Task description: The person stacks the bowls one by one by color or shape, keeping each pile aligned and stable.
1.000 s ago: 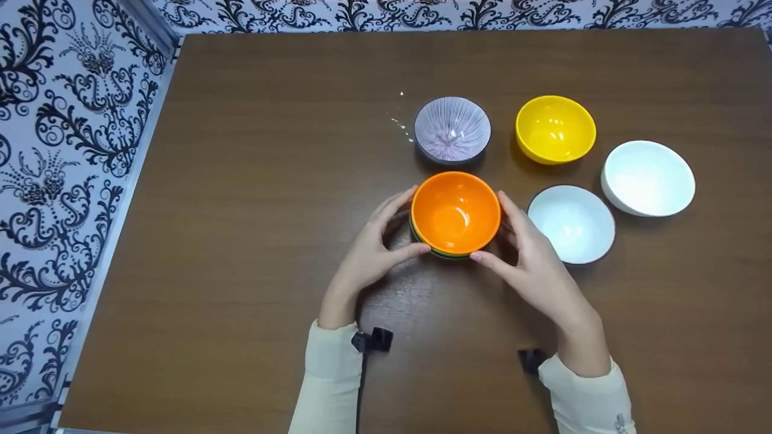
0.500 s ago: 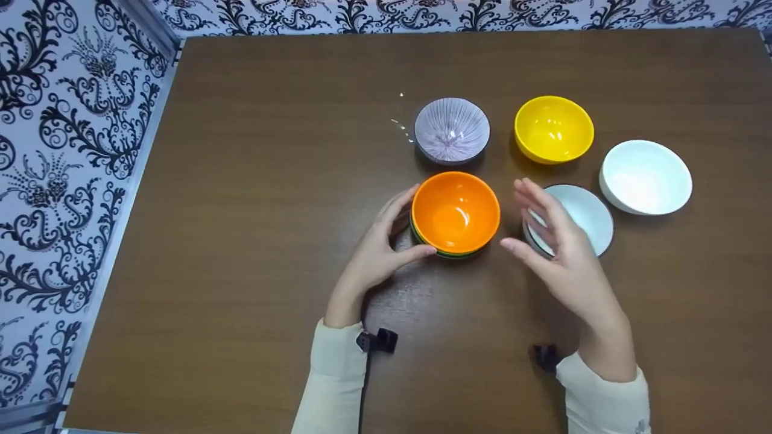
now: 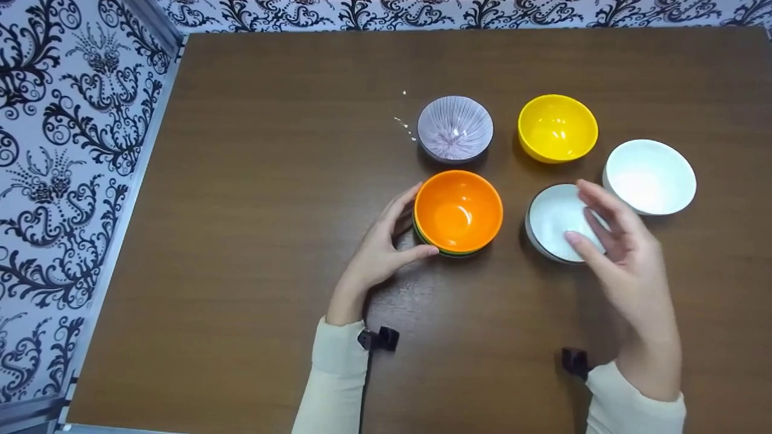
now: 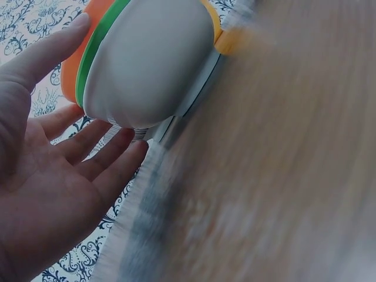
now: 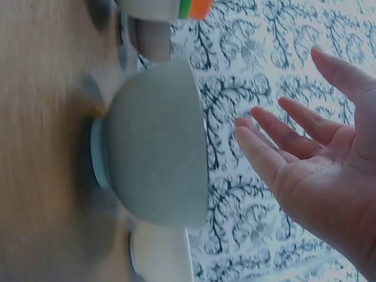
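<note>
An orange bowl (image 3: 458,211) tops a stack, nested in a green bowl (image 4: 94,56), with a pale grey-looking bowl (image 4: 153,64) outermost in the left wrist view. My left hand (image 3: 386,250) holds the stack's left side, thumb at the front rim and fingers round the side. Over the right part of a pale blue-white bowl (image 3: 550,220) hovers my right hand (image 3: 633,271), fingers loosely bent and holding nothing. The right wrist view shows this bowl (image 5: 155,147) upright, apart from the fingers.
Behind the stack stands a purple streaked bowl (image 3: 455,129), with small white flecks (image 3: 405,125) to its left. A yellow bowl (image 3: 558,129) and a larger white bowl (image 3: 650,176) stand at the back right of the brown table (image 3: 241,241). Patterned wallpaper (image 3: 54,181) borders the left.
My right hand has let go of the stack and moved right, over the pale blue-white bowl. The left hand has stayed at the stack, which has not visibly moved.
</note>
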### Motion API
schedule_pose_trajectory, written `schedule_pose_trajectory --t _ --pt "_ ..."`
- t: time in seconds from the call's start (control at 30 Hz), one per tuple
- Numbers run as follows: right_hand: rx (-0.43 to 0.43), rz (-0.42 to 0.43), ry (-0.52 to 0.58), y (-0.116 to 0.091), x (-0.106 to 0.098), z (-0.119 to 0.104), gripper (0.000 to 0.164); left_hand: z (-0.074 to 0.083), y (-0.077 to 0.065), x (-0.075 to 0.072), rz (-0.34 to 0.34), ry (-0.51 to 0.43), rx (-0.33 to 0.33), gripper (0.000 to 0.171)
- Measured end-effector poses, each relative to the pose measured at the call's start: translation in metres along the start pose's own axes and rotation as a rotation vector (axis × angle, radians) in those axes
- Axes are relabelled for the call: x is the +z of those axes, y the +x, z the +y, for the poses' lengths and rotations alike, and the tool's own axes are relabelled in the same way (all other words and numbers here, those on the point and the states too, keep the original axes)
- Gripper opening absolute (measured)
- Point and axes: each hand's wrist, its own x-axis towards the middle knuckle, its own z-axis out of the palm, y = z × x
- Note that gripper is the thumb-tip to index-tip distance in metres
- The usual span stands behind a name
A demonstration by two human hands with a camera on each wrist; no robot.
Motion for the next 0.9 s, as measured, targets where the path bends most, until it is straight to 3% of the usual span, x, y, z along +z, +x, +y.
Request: schedule_pose_trajectory --t 0.13,0.4,0.7,0.9 --pt "0.035 0.11 0.048 -0.005 -0.012 -0.003 0.055 0.0 -0.001 0.0 -0.001 -0.008 -0.005 0.093" --pt "0.132 0.3 -0.028 -0.014 -0.029 -0.004 0.05 0.0 0.0 0.001 0.002 -0.014 0.0 0.093" --pt "0.223 0.354 -0.084 -0.02 -0.037 0.005 0.049 -0.002 0.001 0.0 0.003 -0.035 -0.01 0.09" --pt "0.29 0.332 -0.173 -0.023 -0.039 0.015 0.051 -0.001 0.001 0.0 0.001 -0.047 -0.017 0.091"
